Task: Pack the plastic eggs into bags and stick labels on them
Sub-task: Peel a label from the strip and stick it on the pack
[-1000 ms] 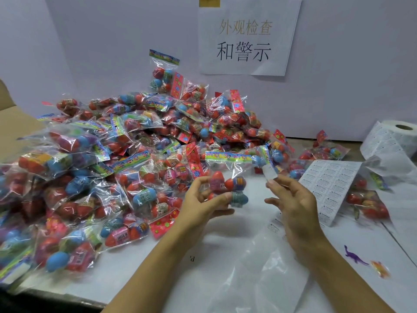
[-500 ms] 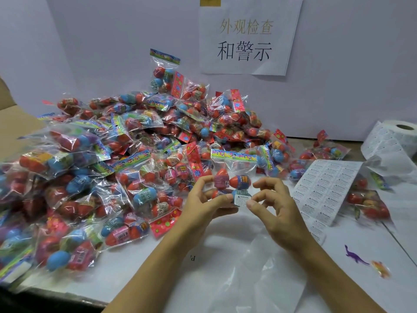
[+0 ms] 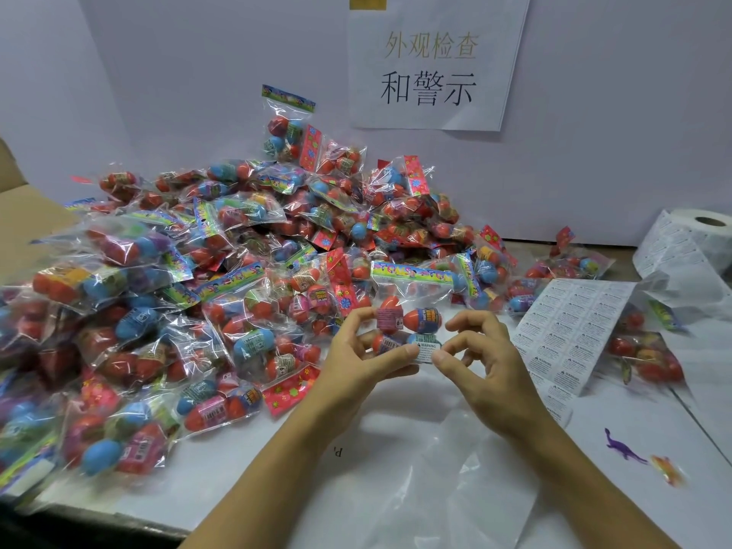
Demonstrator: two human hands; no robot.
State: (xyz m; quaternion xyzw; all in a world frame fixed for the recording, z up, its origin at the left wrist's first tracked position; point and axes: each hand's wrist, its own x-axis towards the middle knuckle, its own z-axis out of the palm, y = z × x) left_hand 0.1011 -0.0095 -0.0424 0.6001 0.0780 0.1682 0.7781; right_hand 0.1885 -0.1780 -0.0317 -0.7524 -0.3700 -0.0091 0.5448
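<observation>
Bag [image 3: 412, 307] of eggs [image 3: 424, 319], held upright just in front of pile [image 3: 222, 279], getting its label [image 3: 428, 350].

Gripped low by left hand [image 3: 356, 362], thumb across the front; right hand [image 3: 487, 362] pinching the label's edge against the film. Probably light, crinkly and slippery, with hard eggs shifting inside; best held over the eggs, not by loose film, pressing the sticker where an egg backs it. Label sheet [image 3: 570, 330] just right of bag; roll [image 3: 689, 243] beyond.
</observation>
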